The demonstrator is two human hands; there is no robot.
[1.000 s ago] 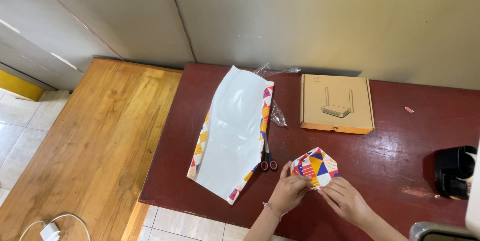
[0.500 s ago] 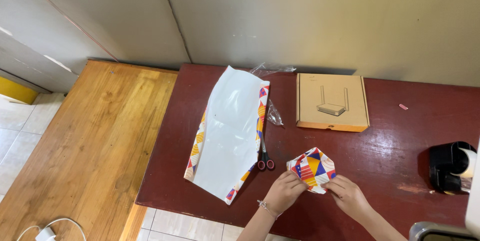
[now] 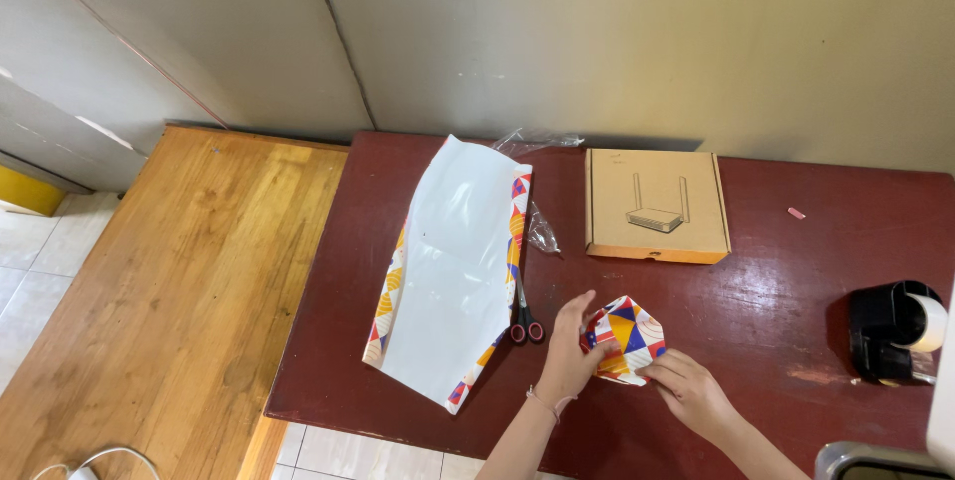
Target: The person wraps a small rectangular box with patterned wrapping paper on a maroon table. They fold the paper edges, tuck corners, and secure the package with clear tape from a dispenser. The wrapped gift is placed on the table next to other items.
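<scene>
The left hand presses flat, fingers spread, on the folded patterned paper near the red table's front edge; the right hand pinches its lower corner — best held taut, creases pressed firmly.

Left hand now opened and lifted, fingers spread against the left side of the folded patterned wrapping paper, no longer pinching its lower edge, paper tipped up slightly, right hand shifted lower at its bottom corner.
</scene>
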